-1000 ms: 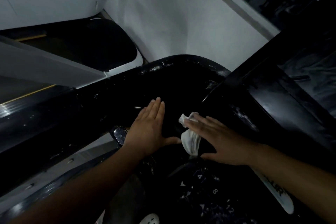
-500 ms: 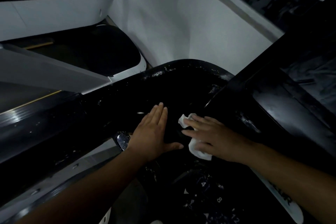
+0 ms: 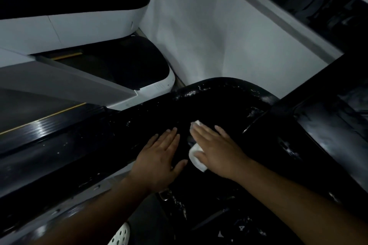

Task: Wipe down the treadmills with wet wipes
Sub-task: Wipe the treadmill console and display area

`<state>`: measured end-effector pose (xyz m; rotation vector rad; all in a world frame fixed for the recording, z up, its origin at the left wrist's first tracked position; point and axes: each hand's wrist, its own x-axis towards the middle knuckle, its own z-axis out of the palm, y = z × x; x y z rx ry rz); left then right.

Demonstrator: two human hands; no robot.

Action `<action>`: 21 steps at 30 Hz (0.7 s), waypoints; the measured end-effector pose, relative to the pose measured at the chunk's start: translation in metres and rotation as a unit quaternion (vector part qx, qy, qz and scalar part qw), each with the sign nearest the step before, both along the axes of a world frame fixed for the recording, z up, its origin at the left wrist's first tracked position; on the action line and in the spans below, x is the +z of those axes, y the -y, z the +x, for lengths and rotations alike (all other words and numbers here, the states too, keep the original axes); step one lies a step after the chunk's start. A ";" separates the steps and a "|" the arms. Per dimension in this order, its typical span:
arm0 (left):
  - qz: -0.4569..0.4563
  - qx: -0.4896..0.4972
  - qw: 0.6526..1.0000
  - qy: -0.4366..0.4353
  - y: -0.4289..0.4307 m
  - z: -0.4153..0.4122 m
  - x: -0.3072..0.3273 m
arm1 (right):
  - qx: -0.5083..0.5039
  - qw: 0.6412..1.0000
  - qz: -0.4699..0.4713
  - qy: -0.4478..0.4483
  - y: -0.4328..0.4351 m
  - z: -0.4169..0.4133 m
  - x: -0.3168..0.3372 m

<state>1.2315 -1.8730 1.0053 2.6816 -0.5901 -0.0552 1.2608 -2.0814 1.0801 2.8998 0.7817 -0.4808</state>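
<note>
Treadmill (image 3: 223, 97): black, glossy, smeared; right under your hands.
Wet wipe (image 3: 196, 157): white, on the treadmill, pinned under your right palm.
Right hand (image 3: 217, 151): fingers straight, pressing the wipe down.
Left hand (image 3: 159, 157): flat on the treadmill, fingers extended, holding nothing, just beside the wipe.
Neighbour machine (image 3: 79, 26): white, upper left.

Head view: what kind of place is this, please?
Most likely a gym or fitness room. A glossy black treadmill is under the right hand, which presses a white wipe on it; a second, white-and-black machine stands beside it, near a plain white wall.
</note>
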 end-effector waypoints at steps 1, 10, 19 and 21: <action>-0.009 0.010 1.000 0.001 -0.001 -0.002 -0.002 | 0.001 1.000 -0.002 0.012 -0.013 0.004 -0.008; -0.041 0.024 0.999 0.011 -0.016 -0.010 -0.010 | -0.008 0.998 0.036 0.042 -0.016 0.020 -0.021; -0.011 -0.044 0.999 0.008 -0.012 0.005 0.000 | 0.006 0.998 0.058 -0.008 0.004 0.001 0.009; -0.016 -0.078 0.997 0.002 -0.005 0.017 0.004 | -0.066 0.996 0.054 0.002 -0.013 0.002 0.009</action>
